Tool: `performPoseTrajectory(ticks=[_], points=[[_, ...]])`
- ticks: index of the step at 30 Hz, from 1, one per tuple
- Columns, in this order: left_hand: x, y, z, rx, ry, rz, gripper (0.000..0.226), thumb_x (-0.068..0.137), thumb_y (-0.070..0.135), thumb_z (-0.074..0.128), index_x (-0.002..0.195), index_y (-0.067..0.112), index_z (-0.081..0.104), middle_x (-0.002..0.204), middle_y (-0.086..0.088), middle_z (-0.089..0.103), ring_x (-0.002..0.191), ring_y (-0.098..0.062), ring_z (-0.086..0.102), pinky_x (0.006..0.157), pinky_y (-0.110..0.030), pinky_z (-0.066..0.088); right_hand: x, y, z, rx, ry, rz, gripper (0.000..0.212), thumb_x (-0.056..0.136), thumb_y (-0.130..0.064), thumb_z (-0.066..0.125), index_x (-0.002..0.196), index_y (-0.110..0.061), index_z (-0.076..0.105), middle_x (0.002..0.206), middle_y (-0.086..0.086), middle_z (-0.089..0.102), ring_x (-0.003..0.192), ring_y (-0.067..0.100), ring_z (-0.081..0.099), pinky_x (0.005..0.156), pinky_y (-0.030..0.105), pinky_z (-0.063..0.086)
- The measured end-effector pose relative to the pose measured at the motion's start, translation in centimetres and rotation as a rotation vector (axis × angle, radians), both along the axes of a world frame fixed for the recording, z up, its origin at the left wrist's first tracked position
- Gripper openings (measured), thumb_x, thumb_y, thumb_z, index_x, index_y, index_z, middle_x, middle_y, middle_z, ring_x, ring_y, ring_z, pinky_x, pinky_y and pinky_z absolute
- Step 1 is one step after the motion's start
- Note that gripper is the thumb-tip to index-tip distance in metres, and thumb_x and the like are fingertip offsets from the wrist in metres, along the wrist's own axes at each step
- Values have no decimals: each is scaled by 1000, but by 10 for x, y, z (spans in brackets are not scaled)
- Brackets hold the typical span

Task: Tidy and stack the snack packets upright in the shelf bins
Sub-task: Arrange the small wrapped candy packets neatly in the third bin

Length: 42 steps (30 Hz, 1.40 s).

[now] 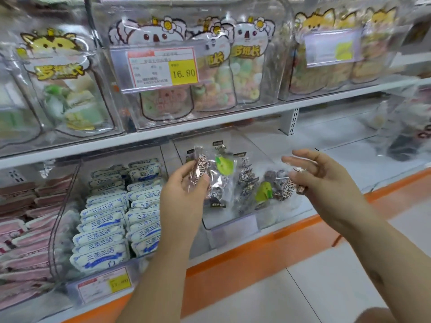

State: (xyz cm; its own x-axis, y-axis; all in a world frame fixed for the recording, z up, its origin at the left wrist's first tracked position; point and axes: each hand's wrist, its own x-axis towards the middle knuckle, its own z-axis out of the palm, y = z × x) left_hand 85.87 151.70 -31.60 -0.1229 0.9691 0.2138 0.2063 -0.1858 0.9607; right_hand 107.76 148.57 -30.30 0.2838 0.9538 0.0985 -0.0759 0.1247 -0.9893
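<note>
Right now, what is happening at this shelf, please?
A person is tidying a shop shelf. The left hand grips a clear plastic packet of dark fruit with a green label, held upright. The right hand pinches a second such packet. Both are at the transparent plastic bin on the lower shelf, where a few more packets stand.

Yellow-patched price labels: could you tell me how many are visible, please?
3 labels: one on the koala bin, a blurred one on the upper right bin, one on the white-packet bin. More may be hidden.
</note>
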Motion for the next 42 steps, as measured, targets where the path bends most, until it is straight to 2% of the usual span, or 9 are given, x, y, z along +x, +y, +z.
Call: performPoseTrajectory(ticks=[6,12,16,18,22,28,32,36,42], points=[[11,-7,2,-42,-58,21,32,88,34,61,119,26,60,101,5,68,88,-7,63,74,-19,48,0,-12,12,25,62,122,39,88,11,49,110,-21,56,108,-4,70,56,7,47,54,15,39],[23,-7,-8,-349,-257,-244,29,87,49,58,105,27,65,101,-5,72,99,-27,67,86,-52,52,-8,-18,13,53,-331,109,37,76,-2,72,103,-24,61,91,-6,74,78,15,63,78,26,52],[29,-5,-6,-392,-129,-536,48,87,57,43,119,24,58,104,-5,71,98,-22,67,84,-42,55,-17,-19,15,72,-404,146,29,72,-1,75,89,-22,64,74,-4,73,59,-2,59,61,13,47],[34,-5,1,-407,-39,-673,59,72,65,62,117,27,58,115,-6,67,96,-17,67,80,-32,56,-19,-17,13,104,-412,157,26,72,0,75,83,-20,64,70,-5,73,60,-1,61,59,11,46],[28,-13,-2,-303,118,-802,72,70,24,80,129,36,41,119,17,60,104,7,59,82,-15,50,-30,-16,12,136,-478,181,20,72,-1,76,79,-17,67,72,-7,73,65,-2,64,60,7,44],[7,-17,13,-247,211,-752,90,76,16,76,139,51,21,115,20,50,93,15,59,80,-16,53,-17,-14,14,-82,-690,431,54,65,-26,83,112,-40,60,110,-21,64,100,-9,57,89,17,46],[-5,-27,19,-309,331,-846,95,73,25,79,133,63,17,119,14,43,102,-10,63,87,-37,55,-25,-22,5,-126,-686,629,44,64,-16,83,99,-35,63,95,-11,69,86,15,66,81,35,53],[-7,-32,19,-221,538,-800,94,76,38,73,141,57,8,127,19,31,120,2,38,101,-26,41,-34,-25,1,-97,-818,639,31,66,-25,80,90,-27,60,84,-5,64,77,14,61,76,38,51],[-20,-9,21,15,214,-353,56,82,31,66,130,44,41,112,21,48,103,7,48,83,-7,44,-31,-4,8,70,-915,304,38,75,-29,75,103,-34,50,95,-2,60,84,13,55,79,32,47]])
